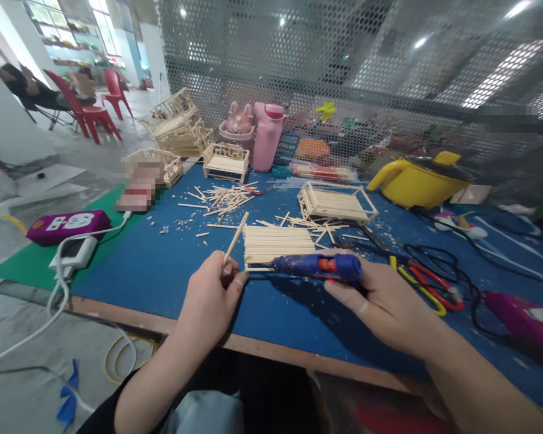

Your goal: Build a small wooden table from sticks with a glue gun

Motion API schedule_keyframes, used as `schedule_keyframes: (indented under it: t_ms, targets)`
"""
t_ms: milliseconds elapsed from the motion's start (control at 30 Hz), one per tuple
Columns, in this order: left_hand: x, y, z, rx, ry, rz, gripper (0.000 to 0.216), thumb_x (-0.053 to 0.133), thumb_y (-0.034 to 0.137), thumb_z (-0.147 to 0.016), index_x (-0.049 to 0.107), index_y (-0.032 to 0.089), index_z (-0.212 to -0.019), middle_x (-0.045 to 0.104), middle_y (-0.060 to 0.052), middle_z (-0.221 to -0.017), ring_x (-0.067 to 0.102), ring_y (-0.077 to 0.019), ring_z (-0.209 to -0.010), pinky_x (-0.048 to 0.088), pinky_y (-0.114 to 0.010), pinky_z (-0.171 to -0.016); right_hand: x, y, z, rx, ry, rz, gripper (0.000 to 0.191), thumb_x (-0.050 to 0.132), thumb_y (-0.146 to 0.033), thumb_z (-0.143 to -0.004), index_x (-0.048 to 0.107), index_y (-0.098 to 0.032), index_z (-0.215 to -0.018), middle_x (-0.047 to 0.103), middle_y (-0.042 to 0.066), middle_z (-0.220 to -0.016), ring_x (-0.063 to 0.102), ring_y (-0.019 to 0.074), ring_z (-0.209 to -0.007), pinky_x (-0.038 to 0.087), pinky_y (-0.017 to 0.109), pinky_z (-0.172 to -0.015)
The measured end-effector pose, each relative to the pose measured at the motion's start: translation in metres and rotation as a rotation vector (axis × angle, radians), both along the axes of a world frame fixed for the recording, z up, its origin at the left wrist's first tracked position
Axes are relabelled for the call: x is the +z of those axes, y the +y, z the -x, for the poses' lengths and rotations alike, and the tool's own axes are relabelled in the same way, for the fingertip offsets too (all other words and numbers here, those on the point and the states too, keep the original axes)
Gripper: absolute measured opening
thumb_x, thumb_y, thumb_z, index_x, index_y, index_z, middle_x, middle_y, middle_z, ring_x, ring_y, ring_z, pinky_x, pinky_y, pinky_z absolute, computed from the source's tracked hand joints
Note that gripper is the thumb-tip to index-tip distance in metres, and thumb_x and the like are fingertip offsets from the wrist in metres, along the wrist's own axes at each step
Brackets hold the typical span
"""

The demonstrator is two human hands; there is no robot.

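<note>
In my right hand (377,295) is a blue glue gun (308,265), its nozzle pointing left at the near left corner of a flat panel of wooden sticks (278,241). My left hand (217,289) is closed round a wooden stick (236,241) that slants up out of the fingers. Its fingertips are at the panel's near left corner, where a thin stick lies along the near edge. Whether those fingertips press on the panel I cannot tell. Loose sticks (228,199) and small offcuts lie behind the panel on the blue table (163,265).
Behind the panel stands a stick-built bed frame (335,202); another small stick bed (226,163) is farther left. A pink bottle (268,135) and a yellow pot (420,181) stand at the back. Red-handled pliers (434,286) and dark cables lie at the right, a white power strip (75,256) at left.
</note>
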State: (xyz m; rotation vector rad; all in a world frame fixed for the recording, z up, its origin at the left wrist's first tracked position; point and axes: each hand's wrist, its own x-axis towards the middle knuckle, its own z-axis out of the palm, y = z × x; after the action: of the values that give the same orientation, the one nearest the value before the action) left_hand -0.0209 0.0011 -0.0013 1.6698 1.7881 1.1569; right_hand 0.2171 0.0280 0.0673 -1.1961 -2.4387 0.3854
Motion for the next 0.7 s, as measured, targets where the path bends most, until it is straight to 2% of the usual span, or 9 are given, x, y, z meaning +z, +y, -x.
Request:
schedule_keyframes:
  t_ms: [133, 300, 500, 700]
  targets:
    - [-0.001, 0.0, 0.0, 0.003, 0.021, -0.013, 0.008, 0.055, 0.026, -0.08, 0.049, 0.022, -0.077, 0.057, 0.003, -0.07, 0.056, -0.0133, -0.063, 0.042, -0.024, -0.061, 0.003, -0.005, -0.032, -0.107, -0.008, -0.067, 0.03, 0.048, -0.037, -0.089, 0.062, -0.024, -0.112, 0.07, 0.006, -0.101, 0.065, 0.0273, -0.097, 0.053, 0.036, -0.078]
    - [-0.002, 0.0, 0.001, 0.015, 0.029, 0.013, 0.011, 0.057, 0.032, -0.079, 0.051, 0.023, -0.079, 0.061, 0.002, -0.07, 0.061, -0.0156, -0.065, 0.045, -0.025, -0.061, 0.007, -0.014, -0.069, -0.256, -0.005, -0.114, 0.026, 0.049, -0.042, -0.088, 0.067, -0.027, -0.1, 0.072, 0.004, -0.088, 0.067, 0.028, -0.085, 0.054, 0.042, -0.079]
    - [-0.004, -0.003, 0.002, -0.029, -0.056, 0.02, 0.023, 0.06, 0.04, -0.076, 0.053, 0.023, -0.091, 0.068, 0.0, -0.078, 0.069, -0.0184, -0.074, 0.051, -0.027, -0.066, 0.005, -0.013, -0.072, -0.278, -0.003, -0.072, 0.033, 0.048, -0.041, -0.09, 0.064, -0.021, -0.109, 0.071, 0.006, -0.098, 0.066, 0.0262, -0.09, 0.053, 0.039, -0.079]
    - [-0.005, -0.001, 0.004, -0.013, -0.006, 0.02, 0.026, 0.06, 0.042, -0.071, 0.055, 0.023, -0.089, 0.07, -0.001, -0.071, 0.069, -0.0208, -0.067, 0.052, -0.027, -0.06, 0.001, -0.014, -0.074, -0.298, 0.025, -0.001, 0.032, 0.046, -0.041, -0.091, 0.063, -0.02, -0.107, 0.07, 0.008, -0.105, 0.065, 0.025, -0.096, 0.051, 0.038, -0.084]
